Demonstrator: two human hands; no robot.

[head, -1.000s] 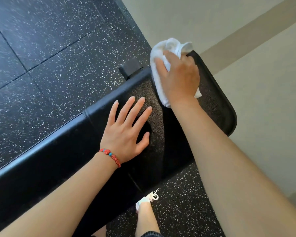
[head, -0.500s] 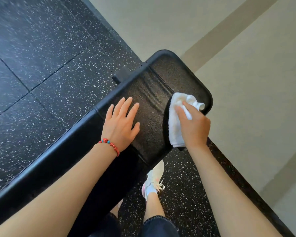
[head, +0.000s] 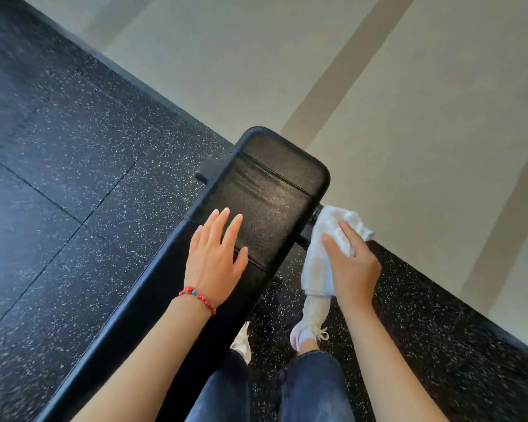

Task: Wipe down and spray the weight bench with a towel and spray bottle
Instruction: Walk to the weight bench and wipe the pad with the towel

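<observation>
On the bench (head: pixel 265 190), near its rounded end, my left hand (head: pixel 215 257) lies flat w/ fingers spread and straight, palm down, gripping nothing. It sits by the pad's left edge, thumb pointing across twd the right edge. A red bead bracelet (head: pixel 197 295) rings that wrist.

My right hand (head: pixel 349 266) is off the pad, just beside its right edge, fingers curled around the white towel (head: pixel 319 263). The towel bunches under my fingers; one end sticks up past my knuckles, the other hangs down below my palm. Its top corner is close to a dark bracket under the pad's right side; can't tell if it touches.

The pad top shows a dull sheen and two cross seams near the end. The end corner is rounded and reaches over the line where the black speckled mat (head: pixel 73 166) meets the pale floor (head: pixel 409 147).

Room: mat wide open on the left of the bench, nothing on it. On the right, a narrower strip of mat btwn bench and pale floor, and my legs in jeans (head: pixel 313 388) and white shoes (head: pixel 313 318) stand in it, right below the towel. Pale floor beyond the end is bare too.
</observation>
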